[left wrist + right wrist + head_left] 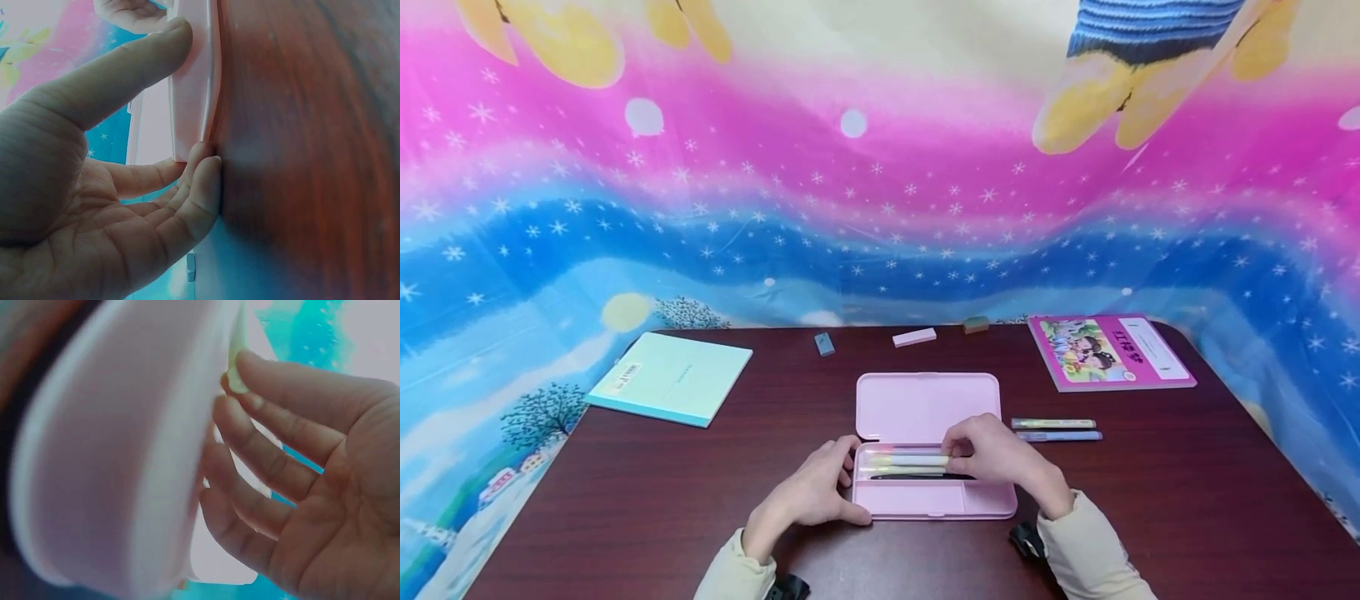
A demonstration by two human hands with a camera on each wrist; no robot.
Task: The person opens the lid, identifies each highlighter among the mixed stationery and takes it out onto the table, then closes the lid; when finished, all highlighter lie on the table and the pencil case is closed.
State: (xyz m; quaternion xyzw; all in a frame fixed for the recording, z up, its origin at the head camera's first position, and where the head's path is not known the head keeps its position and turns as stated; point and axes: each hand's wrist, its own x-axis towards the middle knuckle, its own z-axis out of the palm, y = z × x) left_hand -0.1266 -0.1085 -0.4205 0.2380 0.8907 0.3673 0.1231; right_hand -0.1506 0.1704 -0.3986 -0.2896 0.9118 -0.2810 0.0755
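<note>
At the left end of the pink pencil case (pixel 913 500), the left hand (pixel 816 485) grips it. Over it, the right hand (pixel 1000 450) pinches a pen (pixel 237 382) (yellow-green end, I see).

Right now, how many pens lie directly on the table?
2: a yellowish pen and a blue pen, both right of the case. The right hand may hide others.

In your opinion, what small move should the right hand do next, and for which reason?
Probably the right hand should lay the pale pen it pinches flat in the open pink case: a black pen lies lengthwise in there, the left hand holds the case's left end, and two capped pens lie outside, to the right.
</note>
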